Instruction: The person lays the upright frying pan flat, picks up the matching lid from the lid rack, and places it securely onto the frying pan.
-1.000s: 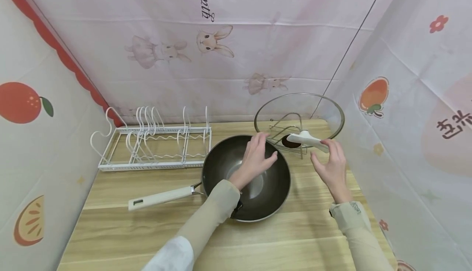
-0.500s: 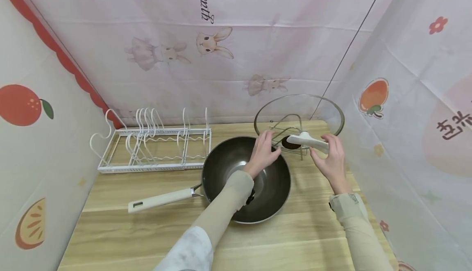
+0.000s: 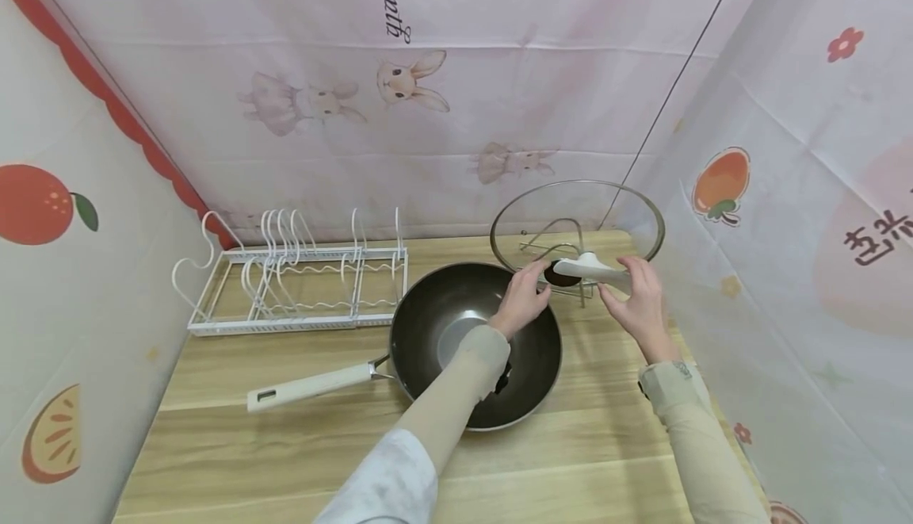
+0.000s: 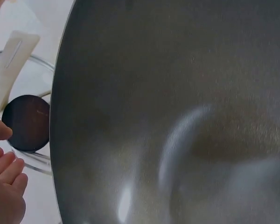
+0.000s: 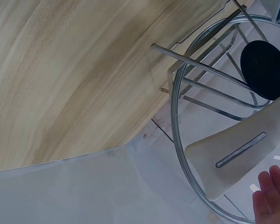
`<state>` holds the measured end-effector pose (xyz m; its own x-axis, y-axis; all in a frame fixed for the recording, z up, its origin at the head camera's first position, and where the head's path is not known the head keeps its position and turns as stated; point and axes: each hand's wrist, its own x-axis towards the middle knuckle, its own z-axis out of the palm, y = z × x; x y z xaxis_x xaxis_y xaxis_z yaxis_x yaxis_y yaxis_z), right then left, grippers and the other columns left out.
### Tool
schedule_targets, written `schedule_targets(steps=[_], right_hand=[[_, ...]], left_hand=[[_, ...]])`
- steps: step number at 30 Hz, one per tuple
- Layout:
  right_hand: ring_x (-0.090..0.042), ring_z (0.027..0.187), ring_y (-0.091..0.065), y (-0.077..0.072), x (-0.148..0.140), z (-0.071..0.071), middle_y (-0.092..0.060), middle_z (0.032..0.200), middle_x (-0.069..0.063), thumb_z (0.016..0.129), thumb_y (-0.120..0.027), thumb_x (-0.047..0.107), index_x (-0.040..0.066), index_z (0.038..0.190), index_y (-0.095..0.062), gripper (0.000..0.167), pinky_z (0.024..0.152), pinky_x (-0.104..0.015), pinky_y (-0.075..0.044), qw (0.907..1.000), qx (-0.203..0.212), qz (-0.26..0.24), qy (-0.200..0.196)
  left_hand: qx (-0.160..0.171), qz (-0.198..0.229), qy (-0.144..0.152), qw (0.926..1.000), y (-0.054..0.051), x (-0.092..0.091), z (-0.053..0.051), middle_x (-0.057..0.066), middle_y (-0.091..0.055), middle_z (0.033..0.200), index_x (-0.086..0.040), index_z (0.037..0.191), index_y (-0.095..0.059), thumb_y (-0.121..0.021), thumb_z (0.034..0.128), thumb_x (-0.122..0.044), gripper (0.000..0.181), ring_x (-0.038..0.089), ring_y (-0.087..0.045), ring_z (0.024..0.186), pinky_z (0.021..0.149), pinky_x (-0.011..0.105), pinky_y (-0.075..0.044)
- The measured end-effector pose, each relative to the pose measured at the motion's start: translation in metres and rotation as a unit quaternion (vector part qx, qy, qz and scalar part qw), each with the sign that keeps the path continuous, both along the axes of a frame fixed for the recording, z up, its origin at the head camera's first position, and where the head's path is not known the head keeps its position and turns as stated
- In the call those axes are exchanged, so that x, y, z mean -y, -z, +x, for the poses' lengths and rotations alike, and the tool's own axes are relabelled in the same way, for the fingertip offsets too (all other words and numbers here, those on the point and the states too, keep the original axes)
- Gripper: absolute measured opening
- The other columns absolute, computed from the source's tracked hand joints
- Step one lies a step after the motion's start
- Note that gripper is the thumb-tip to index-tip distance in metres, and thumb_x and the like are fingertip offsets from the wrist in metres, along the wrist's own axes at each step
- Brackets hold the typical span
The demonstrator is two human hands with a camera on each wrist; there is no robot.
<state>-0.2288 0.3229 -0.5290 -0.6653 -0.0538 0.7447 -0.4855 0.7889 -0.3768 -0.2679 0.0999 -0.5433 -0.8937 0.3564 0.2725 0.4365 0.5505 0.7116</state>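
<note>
A glass lid (image 3: 578, 182) leans upright in a small wire stand (image 3: 583, 299) at the back right. Its white handle (image 3: 595, 272) points toward the person, with a dark round disc (image 4: 27, 122) at its base. My left hand (image 3: 524, 304), fingers loosely bent, reaches over the wok (image 3: 428, 334), its tips close to the disc. Around the end of the lid's handle, with a gap showing in the right wrist view, spread the thumb and fingers of my right hand (image 3: 642, 314). Whether either hand touches the lid is hard to tell.
The wok's long white handle (image 3: 314, 388) sticks out left over the wooden table (image 3: 285, 460). Behind it stands a white wire rack (image 3: 285, 323) with curved dividers. Printed cloth walls (image 3: 456, 135) enclose the back and both sides.
My left hand has moved right across the wok, toward the lid's disc. My right hand has shifted slightly forward around the lid's handle end. Lid and wok stay put.
</note>
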Motion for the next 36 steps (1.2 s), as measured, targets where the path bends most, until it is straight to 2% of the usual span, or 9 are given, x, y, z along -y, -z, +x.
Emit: schedule_targets(steps=[3,7,13,20,23,27,31,33,36], right_hand=[[-0.046,0.1,-0.056,0.002,0.0,-0.003,-0.062,0.109,-0.028,0.066,-0.084,0.001,-0.011,0.114,-0.061,0.054,0.089,-0.055,-0.044,1.0,0.004,0.002,-0.001],[-0.046,0.101,-0.057,0.007,0.0,-0.008,-0.063,0.109,-0.027,0.067,-0.084,0.002,-0.009,0.114,-0.06,0.054,0.09,-0.056,-0.045,0.9992,0.038,0.014,0.008],[-0.044,0.096,-0.061,0.013,-0.001,-0.012,-0.065,0.107,-0.025,0.07,-0.084,0.006,-0.006,0.11,-0.063,0.047,0.083,-0.057,-0.047,0.9954,0.082,0.039,0.031],[-0.04,0.075,-0.065,0.009,-0.004,-0.024,-0.07,0.09,-0.021,0.074,-0.08,0.009,-0.003,0.097,-0.067,0.029,0.065,-0.054,-0.047,0.9868,0.111,0.107,0.048],[-0.038,0.069,-0.065,0.003,-0.005,-0.029,-0.071,0.085,-0.019,0.076,-0.079,0.014,-0.001,0.095,-0.068,0.026,0.059,-0.053,-0.048,0.9765,0.159,0.136,0.051],[-0.036,0.067,-0.064,-0.007,-0.006,-0.036,-0.07,0.082,-0.017,0.08,-0.078,0.02,0.001,0.093,-0.069,0.025,0.057,-0.052,-0.049,0.9535,0.243,0.172,0.045],[-0.036,0.066,-0.062,-0.015,-0.008,-0.044,-0.068,0.077,-0.015,0.08,-0.078,0.023,0.003,0.087,-0.067,0.024,0.056,-0.052,-0.048,0.9334,0.296,0.2,0.033],[-0.033,0.065,-0.061,-0.017,-0.009,-0.047,-0.067,0.076,-0.014,0.08,-0.077,0.024,0.004,0.085,-0.066,0.023,0.056,-0.051,-0.048,0.9267,0.314,0.205,0.026],[-0.029,0.063,-0.058,-0.018,-0.01,-0.051,-0.066,0.075,-0.012,0.082,-0.076,0.024,0.004,0.084,-0.066,0.022,0.055,-0.048,-0.047,0.923,0.327,0.203,0.012]], left_hand=[[-0.016,0.011,0.004,0.9998,0.003,-0.003,0.002,0.013,-0.056,0.141,-0.002,0.137,-0.056,-0.063,0.0925,0.0,0.045,0.024,-0.051,0.132,0.11,0.027,-0.038],[-0.023,0.014,0.006,0.9996,0.006,-0.008,0.006,0.015,-0.054,0.143,0.001,0.138,-0.054,-0.057,0.0938,0.004,0.045,0.025,-0.049,0.133,0.111,0.025,-0.036],[0.005,0.012,0.002,0.9999,0.007,-0.013,0.011,0.014,-0.048,0.148,0.0,0.143,-0.049,-0.053,0.0931,0.007,0.05,0.023,-0.045,0.137,0.112,0.024,-0.033],[0.02,0.013,0.001,0.9997,0.006,-0.015,0.013,0.013,-0.045,0.151,0.001,0.143,-0.048,-0.051,0.0943,0.007,0.049,0.024,-0.043,0.138,0.113,0.024,-0.03],[0.023,0.015,0.002,0.9996,0.005,-0.015,0.014,0.013,-0.044,0.151,0.002,0.144,-0.046,-0.051,0.0931,0.009,0.051,0.026,-0.042,0.139,0.113,0.025,-0.03],[0.039,0.012,-0.002,0.9992,0.005,-0.014,0.017,0.01,-0.04,0.154,0.0,0.146,-0.044,-0.052,0.0912,0.011,0.057,0.026,-0.041,0.14,0.114,0.025,-0.029],[0.043,0.001,0.004,0.9991,0.005,-0.015,0.018,0.01,-0.037,0.156,-0.001,0.148,-0.042,-0.052,0.091,0.011,0.059,0.024,-0.039,0.141,0.114,0.025,-0.027],[0.034,-0.002,0.006,0.9994,0.006,-0.016,0.018,0.011,-0.038,0.156,0.0,0.147,-0.042,-0.052,0.0909,0.011,0.058,0.025,-0.04,0.14,0.114,0.025,-0.028],[0.018,-0.006,0.001,0.9998,0.006,-0.016,0.016,0.013,-0.039,0.154,0.002,0.145,-0.043,-0.052,0.0904,0.01,0.056,0.027,-0.042,0.139,0.114,0.026,-0.029]])
